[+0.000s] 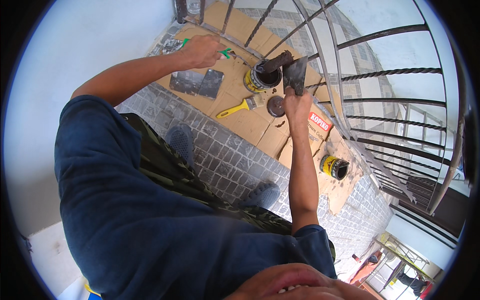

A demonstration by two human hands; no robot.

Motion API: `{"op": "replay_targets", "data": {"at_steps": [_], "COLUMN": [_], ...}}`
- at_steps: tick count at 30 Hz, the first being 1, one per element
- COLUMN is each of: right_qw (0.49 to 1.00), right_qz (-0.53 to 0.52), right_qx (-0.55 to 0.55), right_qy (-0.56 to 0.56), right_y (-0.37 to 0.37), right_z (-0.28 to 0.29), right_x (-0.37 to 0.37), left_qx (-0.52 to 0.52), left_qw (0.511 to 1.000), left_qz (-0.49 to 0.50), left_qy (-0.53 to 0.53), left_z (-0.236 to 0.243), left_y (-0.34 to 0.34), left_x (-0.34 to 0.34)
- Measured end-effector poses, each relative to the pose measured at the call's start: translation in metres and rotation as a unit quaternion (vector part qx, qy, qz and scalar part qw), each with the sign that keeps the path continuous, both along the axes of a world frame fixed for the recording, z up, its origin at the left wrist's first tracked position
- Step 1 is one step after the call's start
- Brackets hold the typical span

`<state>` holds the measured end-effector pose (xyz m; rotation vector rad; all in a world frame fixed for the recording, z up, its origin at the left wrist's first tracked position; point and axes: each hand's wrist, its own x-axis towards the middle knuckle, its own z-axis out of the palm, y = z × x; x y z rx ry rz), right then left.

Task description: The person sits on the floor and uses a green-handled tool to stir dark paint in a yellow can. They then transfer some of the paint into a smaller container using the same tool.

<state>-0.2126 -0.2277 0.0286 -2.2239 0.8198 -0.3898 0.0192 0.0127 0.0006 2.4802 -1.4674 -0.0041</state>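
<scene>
My left hand is closed round the green handle of a small paint roller. The roller's sleeve is coated in dark brown paint and lies over the mouth of an open paint can with a yellow label. My right hand grips a dark, flat, paint-stained plate by its lower end, upright beside the can and close to the sleeve's end. Whether they touch I cannot tell. Near the can lie a round lid with dark paint and a paintbrush with a yellow handle.
Flattened cardboard covers part of the grey paved floor. Dark flat sheets lie on it, and a second yellow-labelled can stands at right. A metal railing with twisted bars rises along the right; a white wall stands at left.
</scene>
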Motion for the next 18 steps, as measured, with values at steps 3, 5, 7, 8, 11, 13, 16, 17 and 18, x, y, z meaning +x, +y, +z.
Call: {"op": "replay_targets", "data": {"at_steps": [3, 5, 7, 8, 11, 13, 16, 17, 18], "right_qw": [0.998, 0.996, 0.996, 0.995, 0.99, 0.989, 0.985, 0.985, 0.985], "right_qz": [0.013, 0.019, 0.02, 0.033, 0.06, 0.06, 0.065, 0.071, 0.074], "right_qx": [-0.063, -0.086, -0.079, -0.092, -0.123, -0.124, -0.14, -0.137, -0.137], "right_qy": [-0.002, 0.014, 0.033, 0.031, 0.036, 0.055, 0.073, 0.075, 0.075], "right_y": [0.003, 0.006, 0.008, 0.008, 0.01, 0.011, 0.009, 0.009, 0.008], "right_z": [0.004, 0.0, -0.008, -0.012, -0.028, -0.037, -0.043, -0.044, -0.043], "right_x": [0.005, 0.006, 0.007, 0.007, 0.006, 0.005, 0.005, 0.005, 0.006], "left_qx": [-0.002, -0.01, -0.016, -0.019, -0.009, -0.007, 0.001, 0.012, 0.025], "left_qw": [1.0, 1.0, 1.0, 1.0, 1.0, 1.0, 1.0, 1.0, 1.0], "left_qz": [-0.005, -0.005, -0.008, -0.01, 0.002, 0.003, 0.005, 0.007, 0.008], "left_qy": [-0.009, -0.011, -0.013, -0.014, -0.002, -0.006, -0.014, -0.011, -0.001], "left_z": [0.0, 0.0, 0.0, 0.0, 0.001, 0.002, 0.006, 0.007, 0.007], "left_y": [-0.001, -0.001, 0.001, 0.001, 0.001, 0.0, 0.0, 0.0, -0.001], "left_x": [0.0, -0.001, -0.002, -0.002, -0.003, -0.005, -0.007, -0.008, -0.008]}}
